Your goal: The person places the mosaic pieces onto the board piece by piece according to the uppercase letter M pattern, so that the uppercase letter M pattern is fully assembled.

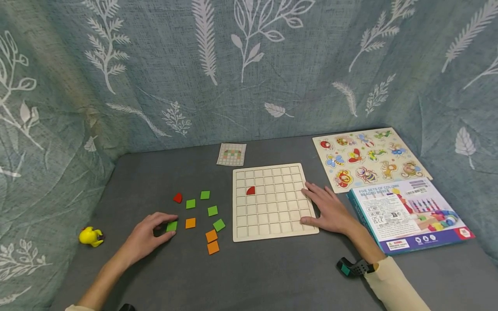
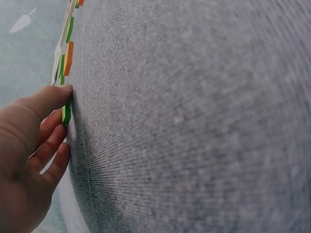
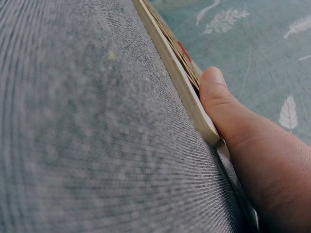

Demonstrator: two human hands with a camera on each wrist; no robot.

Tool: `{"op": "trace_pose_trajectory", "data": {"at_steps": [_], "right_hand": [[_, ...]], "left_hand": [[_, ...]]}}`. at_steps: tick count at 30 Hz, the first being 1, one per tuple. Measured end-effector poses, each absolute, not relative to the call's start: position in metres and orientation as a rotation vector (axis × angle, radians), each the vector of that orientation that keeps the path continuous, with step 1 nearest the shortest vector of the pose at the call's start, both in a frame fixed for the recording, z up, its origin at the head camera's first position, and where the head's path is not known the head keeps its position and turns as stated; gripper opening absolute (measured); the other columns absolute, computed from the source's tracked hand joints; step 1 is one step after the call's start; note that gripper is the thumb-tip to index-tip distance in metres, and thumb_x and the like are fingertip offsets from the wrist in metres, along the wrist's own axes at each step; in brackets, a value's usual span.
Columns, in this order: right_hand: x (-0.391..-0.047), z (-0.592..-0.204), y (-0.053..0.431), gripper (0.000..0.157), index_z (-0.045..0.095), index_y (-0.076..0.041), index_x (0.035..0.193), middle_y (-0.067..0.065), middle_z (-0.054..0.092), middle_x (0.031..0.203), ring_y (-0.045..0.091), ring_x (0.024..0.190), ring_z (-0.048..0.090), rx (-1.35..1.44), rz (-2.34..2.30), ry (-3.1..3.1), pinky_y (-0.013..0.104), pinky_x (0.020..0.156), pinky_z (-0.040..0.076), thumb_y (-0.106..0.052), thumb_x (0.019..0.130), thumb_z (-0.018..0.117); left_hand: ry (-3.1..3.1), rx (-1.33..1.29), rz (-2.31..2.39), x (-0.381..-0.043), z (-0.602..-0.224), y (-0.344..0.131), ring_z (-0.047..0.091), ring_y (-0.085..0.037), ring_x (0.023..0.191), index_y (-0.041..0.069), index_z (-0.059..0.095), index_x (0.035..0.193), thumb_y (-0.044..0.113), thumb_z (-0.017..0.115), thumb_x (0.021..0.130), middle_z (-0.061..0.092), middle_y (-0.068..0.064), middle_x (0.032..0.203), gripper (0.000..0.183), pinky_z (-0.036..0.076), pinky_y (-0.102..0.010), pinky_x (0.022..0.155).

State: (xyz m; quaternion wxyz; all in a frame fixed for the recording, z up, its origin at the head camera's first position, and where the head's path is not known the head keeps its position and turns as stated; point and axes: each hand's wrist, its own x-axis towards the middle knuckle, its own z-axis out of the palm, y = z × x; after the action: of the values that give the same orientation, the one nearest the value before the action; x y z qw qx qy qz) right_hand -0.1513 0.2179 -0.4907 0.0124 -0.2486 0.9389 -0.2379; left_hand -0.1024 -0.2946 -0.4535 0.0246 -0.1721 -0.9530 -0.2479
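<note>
On the table's left side, my left hand [image 1: 149, 233] has its thumb and fingers about a green square tile [image 1: 171, 226], pinching it at its edges. The left wrist view shows this tile [image 2: 66, 112] close to the cloth, between thumb and fingers. My right hand [image 1: 327, 208] rests on the right edge of a wooden grid board [image 1: 268, 235], fingers extended and thumb near the lower right corner. A red quarter-circle piece [image 1: 250, 190] sits in a cell at the board's upper left. Between left hand and board lie several green tiles [image 1: 212, 211] and orange tiles [image 1: 190, 223].
A red piece [image 1: 177, 198] lies beyond the left hand. Behind the board is a pattern card [image 1: 231, 154]. An insect puzzle board [image 1: 373, 160] and a beaded-boxes carton [image 1: 410, 216] fill the right side. A yellow toy duck [image 1: 91, 236] stands far left.
</note>
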Motion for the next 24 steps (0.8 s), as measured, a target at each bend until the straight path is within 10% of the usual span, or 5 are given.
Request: {"op": "trace_pose_trajectory", "data": {"at_steps": [24], "right_hand": [[-0.1500,-0.4907,0.2186,0.091,0.031,-0.012,0.152,0.012,0.023,0.161,0.034,0.148,0.023,-0.790,-0.698,2.904,0.057,0.119,0.008,-0.061,0.083,0.064]], "left_hand": [[-2.959,-0.655,-0.608,-0.1041,-0.4462,-0.2957,0.059,-0.009,0.077,0.009,0.073,0.104,0.015,0.081,0.077,0.062,0.005,0.090,0.029,0.051,-0.026,0.066]]}}
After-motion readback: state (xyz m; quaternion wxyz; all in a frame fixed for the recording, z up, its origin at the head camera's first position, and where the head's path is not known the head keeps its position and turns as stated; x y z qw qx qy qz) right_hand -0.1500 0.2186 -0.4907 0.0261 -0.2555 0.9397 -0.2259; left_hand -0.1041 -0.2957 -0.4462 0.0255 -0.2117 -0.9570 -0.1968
